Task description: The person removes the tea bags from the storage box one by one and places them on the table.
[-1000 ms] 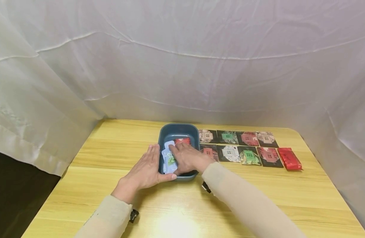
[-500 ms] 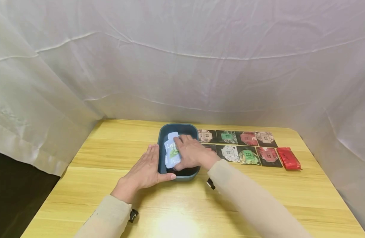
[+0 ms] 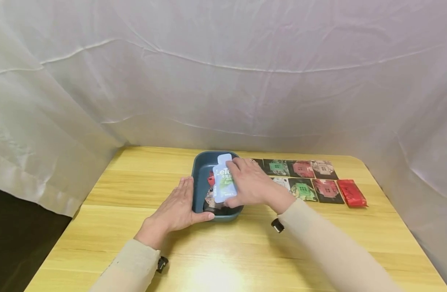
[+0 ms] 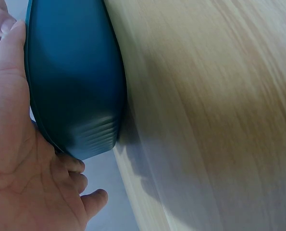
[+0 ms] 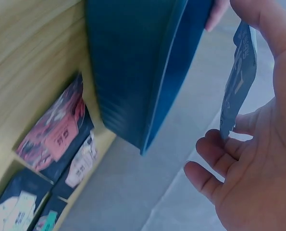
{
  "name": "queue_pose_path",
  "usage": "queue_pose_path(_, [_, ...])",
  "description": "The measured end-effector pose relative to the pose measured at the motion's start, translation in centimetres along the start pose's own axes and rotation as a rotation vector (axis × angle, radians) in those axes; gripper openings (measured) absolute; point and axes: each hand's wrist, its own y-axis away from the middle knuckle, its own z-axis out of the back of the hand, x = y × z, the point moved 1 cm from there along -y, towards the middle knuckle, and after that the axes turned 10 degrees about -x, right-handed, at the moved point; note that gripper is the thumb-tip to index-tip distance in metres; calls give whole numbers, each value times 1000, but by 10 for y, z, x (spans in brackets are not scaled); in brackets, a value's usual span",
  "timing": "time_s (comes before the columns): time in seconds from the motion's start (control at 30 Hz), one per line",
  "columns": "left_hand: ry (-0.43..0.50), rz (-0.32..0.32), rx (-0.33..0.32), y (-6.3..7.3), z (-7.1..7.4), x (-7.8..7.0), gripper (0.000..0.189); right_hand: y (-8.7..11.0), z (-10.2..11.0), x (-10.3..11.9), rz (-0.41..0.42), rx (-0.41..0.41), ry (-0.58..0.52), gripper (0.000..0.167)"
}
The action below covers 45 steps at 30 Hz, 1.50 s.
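A light blue, bottle-shaped sachet (image 3: 225, 185) with white lettering and a green print is pinched by my right hand (image 3: 255, 182) above the dark blue bin (image 3: 199, 170). In the right wrist view this sachet (image 5: 240, 79) appears nearly edge-on between thumb and fingers, clear of the bin's rim. My left hand (image 3: 174, 211) rests against the bin's left side, fingers straight and thumb along the front rim. Inside the bin lie a red packet (image 3: 210, 179) and dark printed packets (image 3: 210, 201), partly covered by the sachet.
Right of the bin, two rows of square dark packets (image 3: 302, 168) with coloured labels lie flat; my right hand hides some. A shiny red packet (image 3: 352, 193) ends the front row. The wooden table (image 3: 135, 182) meets a pale curtain (image 3: 223, 101) behind.
My right hand has lifted the light blue sachet out of the bin's left part and moved it right, uncovering packets beneath. The left hand has stayed at the bin.
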Motion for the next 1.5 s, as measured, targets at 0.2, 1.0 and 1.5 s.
queue_pose_path(0.2, [-6, -4, -10, 1, 0, 1, 140, 21, 12, -7, 6, -5, 8, 118])
queue_pose_path(1.0, [-12, -1, -21, 1, 0, 0, 140, 139, -27, -32, -16, -54, -42, 118])
queue_pose_path(1.5, [-6, -1, -21, 1, 0, 0, 140, 133, -53, -21, -40, 25, -42, 114])
